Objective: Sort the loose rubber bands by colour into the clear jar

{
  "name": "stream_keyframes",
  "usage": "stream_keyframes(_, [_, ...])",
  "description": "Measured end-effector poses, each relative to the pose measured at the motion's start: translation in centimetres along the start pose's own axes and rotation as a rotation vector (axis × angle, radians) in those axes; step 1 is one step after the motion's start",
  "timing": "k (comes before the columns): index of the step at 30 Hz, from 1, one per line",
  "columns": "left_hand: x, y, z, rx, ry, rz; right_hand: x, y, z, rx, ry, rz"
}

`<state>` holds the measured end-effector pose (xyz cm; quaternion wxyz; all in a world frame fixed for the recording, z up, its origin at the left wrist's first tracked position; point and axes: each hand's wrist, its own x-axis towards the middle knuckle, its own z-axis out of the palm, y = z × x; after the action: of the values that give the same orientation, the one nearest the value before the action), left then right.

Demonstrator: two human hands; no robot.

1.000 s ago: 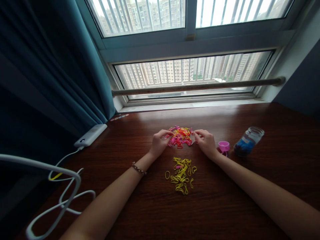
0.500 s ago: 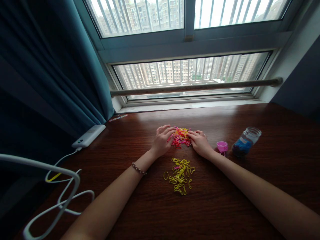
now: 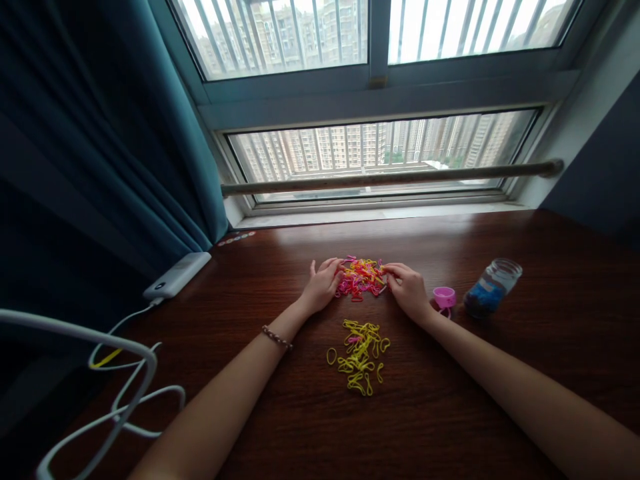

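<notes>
A heap of pink, orange and yellow small rubber bands (image 3: 361, 276) lies on the dark wooden table (image 3: 280, 280) below the window. My left hand (image 3: 323, 287) rests at the heap's left edge, its fingers curled against the bands. My right hand (image 3: 411, 288) sits at the heap's right edge, fingertips pinched on the bands there. A second heap of yellow rubber bands (image 3: 359, 355) lies nearer to me, between my forearms.
A pink lid (image 3: 444, 296) and a glass jar (image 3: 491, 288) with blue contents lie right of my right hand. A white power bank (image 3: 177, 274) with a white cable (image 3: 120, 373) sits at the left by a teal curtain (image 3: 125, 133).
Both hands closed in on the mixed heap half a second ago, then drew slightly apart; my left fingers have curled and my right fingertips have pinched at the heap's edge.
</notes>
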<state>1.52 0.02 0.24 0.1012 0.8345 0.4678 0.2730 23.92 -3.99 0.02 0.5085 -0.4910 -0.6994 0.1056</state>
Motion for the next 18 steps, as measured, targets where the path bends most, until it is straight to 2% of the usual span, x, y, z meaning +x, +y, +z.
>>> stream_keyframes(7, [0.0,-0.3,-0.7,-0.081,0.1,0.011,0.1,-0.7,-0.4,0.037,0.021,0.057])
stream_keyframes(18, [-0.2,0.3,-1.1,-0.089,0.036,0.048,0.1,-0.7,-0.4,0.036,0.008,0.043])
